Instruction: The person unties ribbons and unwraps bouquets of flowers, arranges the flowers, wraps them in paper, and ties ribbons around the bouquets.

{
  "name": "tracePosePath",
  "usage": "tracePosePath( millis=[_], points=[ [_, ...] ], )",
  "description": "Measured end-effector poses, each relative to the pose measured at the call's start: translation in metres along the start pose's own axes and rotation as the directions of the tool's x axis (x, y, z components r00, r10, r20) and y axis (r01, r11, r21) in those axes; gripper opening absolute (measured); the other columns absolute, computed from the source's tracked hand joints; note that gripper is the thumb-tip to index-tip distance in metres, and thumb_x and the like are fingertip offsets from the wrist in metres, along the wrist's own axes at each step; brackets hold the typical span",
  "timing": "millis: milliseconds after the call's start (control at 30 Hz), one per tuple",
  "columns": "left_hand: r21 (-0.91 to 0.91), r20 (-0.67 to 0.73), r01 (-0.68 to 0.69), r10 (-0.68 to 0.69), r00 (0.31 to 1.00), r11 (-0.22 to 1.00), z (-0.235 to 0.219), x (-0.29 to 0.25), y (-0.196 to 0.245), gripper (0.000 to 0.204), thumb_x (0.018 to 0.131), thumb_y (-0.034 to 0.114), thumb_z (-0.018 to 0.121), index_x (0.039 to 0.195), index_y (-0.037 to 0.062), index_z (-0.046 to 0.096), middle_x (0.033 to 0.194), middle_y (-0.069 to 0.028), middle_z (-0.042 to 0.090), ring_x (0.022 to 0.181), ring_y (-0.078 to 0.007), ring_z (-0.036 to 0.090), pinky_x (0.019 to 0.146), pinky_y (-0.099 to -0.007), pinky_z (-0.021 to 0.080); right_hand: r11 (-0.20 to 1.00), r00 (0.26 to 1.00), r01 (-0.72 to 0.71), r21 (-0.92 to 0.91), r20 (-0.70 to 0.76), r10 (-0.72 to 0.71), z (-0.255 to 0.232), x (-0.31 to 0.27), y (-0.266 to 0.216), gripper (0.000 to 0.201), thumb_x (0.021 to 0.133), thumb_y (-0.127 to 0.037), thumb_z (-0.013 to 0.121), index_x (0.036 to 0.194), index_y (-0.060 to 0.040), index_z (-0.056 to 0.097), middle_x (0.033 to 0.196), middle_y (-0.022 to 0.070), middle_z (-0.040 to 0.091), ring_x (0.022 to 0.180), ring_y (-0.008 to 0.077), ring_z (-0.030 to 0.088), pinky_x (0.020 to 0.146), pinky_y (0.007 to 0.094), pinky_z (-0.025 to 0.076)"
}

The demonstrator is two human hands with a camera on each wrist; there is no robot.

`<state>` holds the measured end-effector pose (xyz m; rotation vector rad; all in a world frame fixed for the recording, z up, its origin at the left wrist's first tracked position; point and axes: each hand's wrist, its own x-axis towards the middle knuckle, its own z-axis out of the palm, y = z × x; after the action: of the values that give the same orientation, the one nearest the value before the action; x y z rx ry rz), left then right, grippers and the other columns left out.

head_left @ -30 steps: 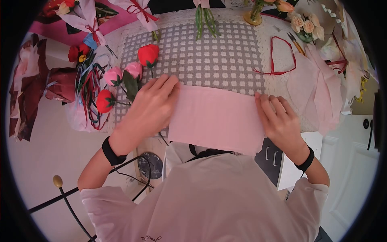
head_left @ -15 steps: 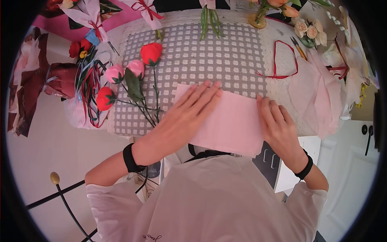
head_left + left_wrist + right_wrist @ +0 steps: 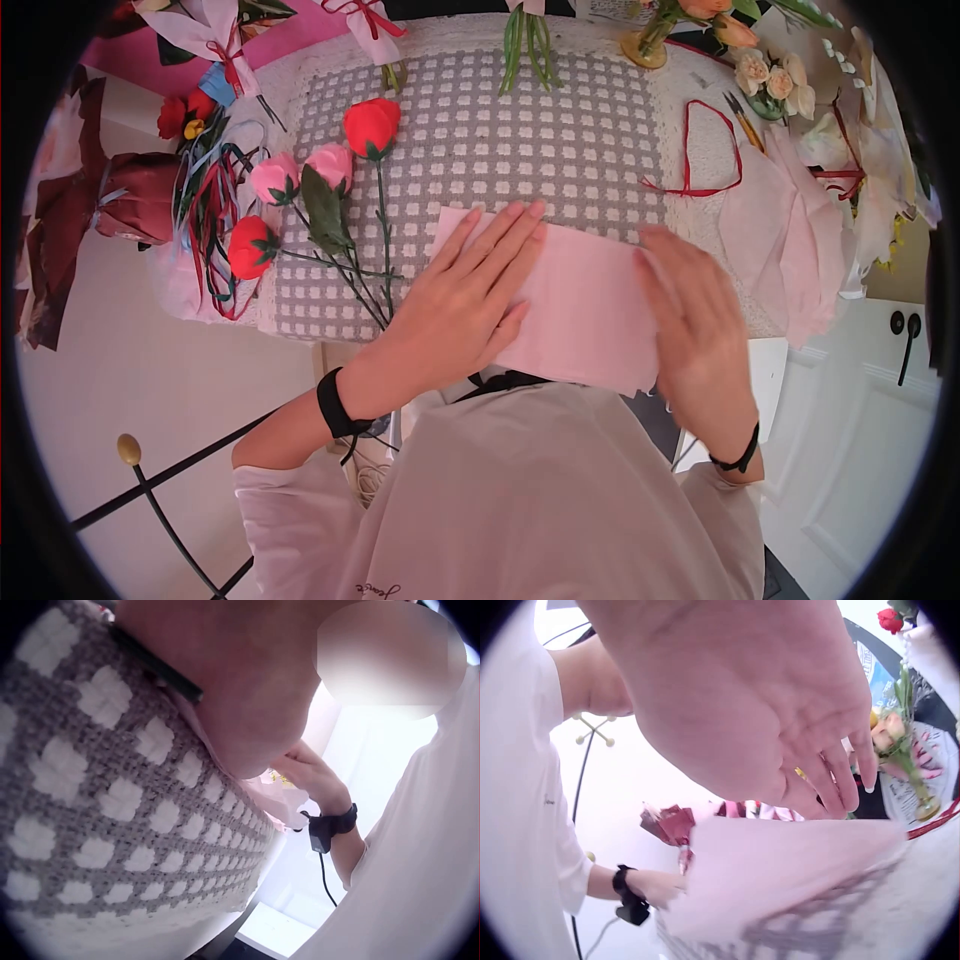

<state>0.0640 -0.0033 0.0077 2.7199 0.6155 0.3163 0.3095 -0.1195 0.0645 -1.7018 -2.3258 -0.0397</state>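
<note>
We find the left grip (image 3: 450,310) laid flat on the pink paper (image 3: 595,300), fingers straight and thumb apart, pinching nothing. The right grip (image 3: 700,330) is beside the sheet's right edge, fingers extended; blurring hides whether they touch it. We judge the step in hand to be smoothing and squaring this sheet; the next move, in our view, calls for steady left pressure while the right edge is aligned. The paper lies on the checked mat (image 3: 560,140), its near edge reaching past it towards the person's shirt (image 3: 560,470). Left of it lie red and pink roses (image 3: 372,126); to the right, a red ribbon (image 3: 690,192) rests on the tabletop (image 3: 700,235).
</note>
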Motion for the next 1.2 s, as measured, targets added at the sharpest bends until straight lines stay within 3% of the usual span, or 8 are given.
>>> tracePosePath(
  millis=[100,133,200,400,767,933,1000,1200],
  points=[
    [0.029,-0.001,-0.013,0.013,1.0,0.999,0.001,-0.001,0.0,0.066,0.095,0.014,0.06,0.153,-0.0092,0.041,0.165,-0.023,0.037,0.156,-0.0362,0.032,0.127,-0.0536,0.024,0.988,0.997,0.025,0.152,0.067,-0.036,0.012,0.015,-0.033,0.066,0.083,-0.015,0.074,0.138,0.0136,0.052,0.151,0.0287,0.049,0.142,0.0447,0.047,0.116,0.0525,0.042],
    [0.04,-0.01,-0.017,0.018,1.0,0.999,0.001,-0.001,0.0,0.066,0.094,0.014,0.06,0.153,-0.0099,0.041,0.164,-0.0234,0.038,0.155,-0.0364,0.032,0.127,-0.0544,0.024,0.989,0.997,0.019,0.15,0.07,-0.03,0.019,0.02,-0.041,0.066,0.083,-0.015,0.074,0.138,0.0136,0.052,0.151,0.0287,0.049,0.142,0.0447,0.047,0.116,0.0525,0.042],
    [0.045,-0.017,-0.028,0.029,0.999,0.999,0.003,-0.001,-0.001,0.067,0.093,0.015,0.061,0.152,-0.0105,0.041,0.163,-0.0237,0.039,0.155,-0.0367,0.033,0.127,-0.0552,0.024,0.98,0.996,-0.012,0.199,0.092,-0.006,0.036,0.03,-0.051,0.081,0.087,-0.036,0.074,0.14,0.0197,0.048,0.157,0.0323,0.042,0.148,0.0435,0.04,0.122,0.0531,0.034],
    [0.081,-0.027,-0.013,0.015,1.0,0.997,0.007,-0.001,-0.003,0.067,0.094,0.02,0.062,0.15,-0.0102,0.044,0.163,-0.0215,0.04,0.154,-0.0343,0.034,0.127,-0.0541,0.024,0.972,0.992,-0.11,0.21,0.081,0.094,0.064,0.031,-0.051,0.101,0.088,-0.058,0.067,0.148,0.0189,0.04,0.159,0.0334,0.038,0.152,0.0443,0.034,0.125,0.0544,0.027],
    [0.017,0.099,0.008,-0.01,0.995,1.0,-0.002,0.005,-0.002,0.068,0.093,0.015,0.057,0.157,-0.002,0.04,0.168,-0.0145,0.035,0.156,-0.0379,0.028,0.126,-0.0577,0.021,0.952,0.971,-0.237,0.192,0.056,0.231,0.068,0.014,-0.046,0.107,0.085,-0.064,0.067,0.15,0.016,0.04,0.161,0.0323,0.037,0.152,0.045,0.035,0.124,0.0537,0.029],
    [0.032,0.127,0.023,-0.027,0.992,0.999,-0.004,0.006,-0.001,0.07,0.091,0.015,0.058,0.156,-0.0018,0.041,0.168,-0.0147,0.035,0.156,-0.0382,0.029,0.126,-0.0588,0.021,0.94,0.951,-0.309,0.146,0.046,0.305,0.07,0.002,-0.042,0.109,0.084,-0.068,0.065,0.15,0.0154,0.04,0.16,0.0325,0.038,0.15,0.0461,0.038,0.122,0.0534,0.032],
    [0.035,0.131,0.024,-0.028,0.991,0.999,-0.005,0.007,0.0,0.07,0.09,0.015,0.059,0.156,-0.0017,0.042,0.168,-0.0147,0.034,0.156,-0.0384,0.03,0.126,-0.0593,0.021,0.939,0.947,-0.32,0.128,0.049,0.316,0.073,-0.005,-0.039,0.111,0.089,-0.071,0.058,0.155,0.0144,0.032,0.162,0.0339,0.035,0.151,0.05,0.035,0.121,0.0572,0.032],
    [0.052,0.142,0.035,-0.042,0.989,0.998,-0.005,0.008,0.005,0.074,0.086,0.012,0.058,0.157,-0.0026,0.041,0.168,-0.0169,0.034,0.155,-0.041,0.03,0.125,-0.0611,0.021,0.922,0.923,-0.384,0.047,0.031,0.382,0.062,-0.019,-0.037,0.109,0.088,-0.071,0.059,0.152,0.0156,0.038,0.158,0.0339,0.041,0.148,0.0487,0.04,0.12,0.0556,0.035]
  ],
)
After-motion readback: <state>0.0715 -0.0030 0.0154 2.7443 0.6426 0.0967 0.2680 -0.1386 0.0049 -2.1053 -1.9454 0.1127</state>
